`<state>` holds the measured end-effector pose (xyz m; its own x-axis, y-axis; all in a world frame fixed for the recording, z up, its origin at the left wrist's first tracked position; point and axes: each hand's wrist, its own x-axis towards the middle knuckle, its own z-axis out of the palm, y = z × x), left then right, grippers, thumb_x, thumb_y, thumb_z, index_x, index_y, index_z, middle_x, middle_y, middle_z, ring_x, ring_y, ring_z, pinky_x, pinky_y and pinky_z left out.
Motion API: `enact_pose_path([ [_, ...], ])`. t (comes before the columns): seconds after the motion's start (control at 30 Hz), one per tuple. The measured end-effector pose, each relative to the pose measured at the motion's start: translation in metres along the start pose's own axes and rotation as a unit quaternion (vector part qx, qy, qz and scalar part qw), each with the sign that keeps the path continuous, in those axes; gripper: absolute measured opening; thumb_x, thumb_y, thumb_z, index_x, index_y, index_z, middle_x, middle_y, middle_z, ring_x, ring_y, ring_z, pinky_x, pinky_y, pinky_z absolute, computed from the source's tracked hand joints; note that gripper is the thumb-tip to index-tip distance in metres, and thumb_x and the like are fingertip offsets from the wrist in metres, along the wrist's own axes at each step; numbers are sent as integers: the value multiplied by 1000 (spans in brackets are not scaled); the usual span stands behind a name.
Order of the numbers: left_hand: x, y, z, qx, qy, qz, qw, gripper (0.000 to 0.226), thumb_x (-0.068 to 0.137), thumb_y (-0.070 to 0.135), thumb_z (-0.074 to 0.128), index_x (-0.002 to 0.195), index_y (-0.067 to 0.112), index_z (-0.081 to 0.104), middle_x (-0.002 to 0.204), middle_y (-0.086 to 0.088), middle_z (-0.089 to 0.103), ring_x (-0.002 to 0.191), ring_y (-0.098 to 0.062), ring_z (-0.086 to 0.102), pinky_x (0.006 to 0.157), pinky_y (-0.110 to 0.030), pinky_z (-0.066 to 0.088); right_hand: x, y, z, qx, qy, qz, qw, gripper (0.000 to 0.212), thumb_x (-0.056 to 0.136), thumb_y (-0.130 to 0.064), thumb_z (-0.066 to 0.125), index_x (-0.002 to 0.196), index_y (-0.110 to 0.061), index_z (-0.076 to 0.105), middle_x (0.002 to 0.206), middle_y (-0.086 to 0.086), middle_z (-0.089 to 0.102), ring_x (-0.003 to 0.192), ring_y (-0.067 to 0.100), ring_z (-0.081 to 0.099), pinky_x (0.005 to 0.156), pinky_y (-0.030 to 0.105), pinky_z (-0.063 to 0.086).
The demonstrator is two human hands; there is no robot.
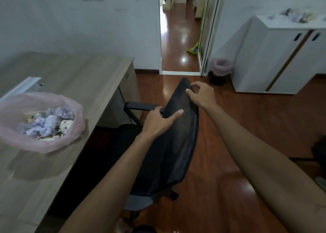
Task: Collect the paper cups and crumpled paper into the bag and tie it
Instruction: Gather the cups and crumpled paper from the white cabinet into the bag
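Observation:
A pink translucent bag (pixel 15 109) sits open on the wooden desk (pixel 79 77) at the left. Inside it lie crumpled pale purple paper (pixel 47 123) and patterned paper cups (pixel 66 125). Both my hands are away from the bag, on the backrest of a black mesh office chair (pixel 169 144). My left hand (pixel 158 121) grips the backrest's left edge, thumb across the mesh. My right hand (pixel 201 95) rests on the top of the backrest with its fingers curled over the rim.
The chair's armrest (pixel 139 106) sits close to the desk's end. A small black bin with a pink liner (pixel 220 72) stands by the open doorway (pixel 180 38). A white cabinet (pixel 275 56) is at the right. Reddish wooden floor lies around the chair.

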<state>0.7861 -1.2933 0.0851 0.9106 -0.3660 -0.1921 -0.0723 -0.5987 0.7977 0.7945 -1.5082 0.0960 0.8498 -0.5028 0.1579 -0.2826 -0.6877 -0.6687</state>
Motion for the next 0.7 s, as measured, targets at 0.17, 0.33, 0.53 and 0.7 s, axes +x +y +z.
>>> enact_pose_path([
  [0.17, -21, 0, 62, 32, -210, -28, 977, 139, 45, 92, 66, 154, 39, -2, 165, -2, 3, 151, -24, 10, 118, -50, 25, -14, 31, 2, 61, -104, 33, 992, 62, 87, -48, 66, 143, -27, 50, 142, 0, 55, 131, 18, 51, 104, 25, 38],
  [0.33, -30, -15, 75, 11, -258, -24, 966, 120, 64, 67, 64, 145, 52, -23, 164, -8, -13, 150, -26, -12, 119, -50, 12, -19, 35, 15, 46, -115, 34, 992, 66, 93, -33, 62, 152, -28, 34, 147, 3, 50, 135, 21, 47, 115, 35, 33],
  [0.53, -30, -18, 59, 25, -273, -37, 961, 116, 68, 63, 65, 142, 55, -25, 161, -12, -21, 150, -31, -1, 116, -43, 17, -23, 22, 32, 50, -71, 17, 996, 61, 96, -27, 57, 152, -25, 34, 147, 6, 50, 132, 25, 50, 116, 37, 31],
  [0.7, -26, -35, 39, 24, -249, -45, 967, 114, 67, 62, 65, 141, 60, -22, 162, -8, -20, 150, -32, 13, 117, -44, 25, -20, 1, 55, 71, -70, 9, 995, 59, 97, -26, 55, 152, -26, 34, 144, 7, 53, 125, 25, 55, 105, 22, 34],
])
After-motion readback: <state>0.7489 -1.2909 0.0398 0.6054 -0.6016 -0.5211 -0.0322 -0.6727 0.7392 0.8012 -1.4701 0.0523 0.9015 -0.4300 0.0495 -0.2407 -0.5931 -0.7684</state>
